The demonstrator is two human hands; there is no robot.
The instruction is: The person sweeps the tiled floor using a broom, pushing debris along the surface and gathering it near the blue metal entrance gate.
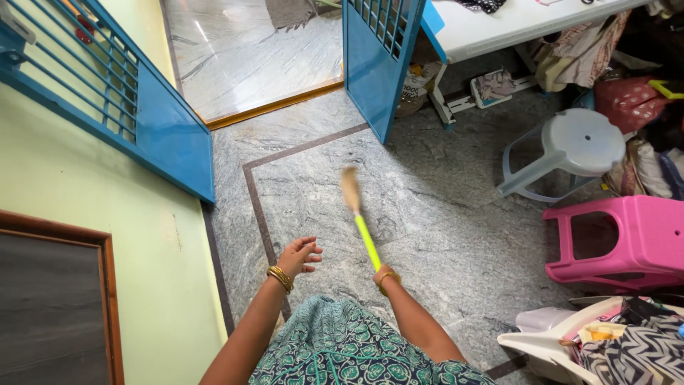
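Note:
My right hand (385, 275) grips the bright yellow-green handle of a broom (366, 239). Its tan bristle head (350, 189) is blurred and points away from me over the grey granite floor (427, 214). My left hand (297, 257) hangs free to the left of the handle, palm down, fingers spread, holding nothing. Gold bangles sit on both wrists. My patterned green dress fills the bottom of the view.
Blue grille door leaves stand open at the left (107, 93) and ahead (377, 57). A grey plastic stool (570, 150) and a pink stool (627, 239) stand at the right, a white chair with clothes (563, 342) at bottom right, a white table (499, 28) beyond.

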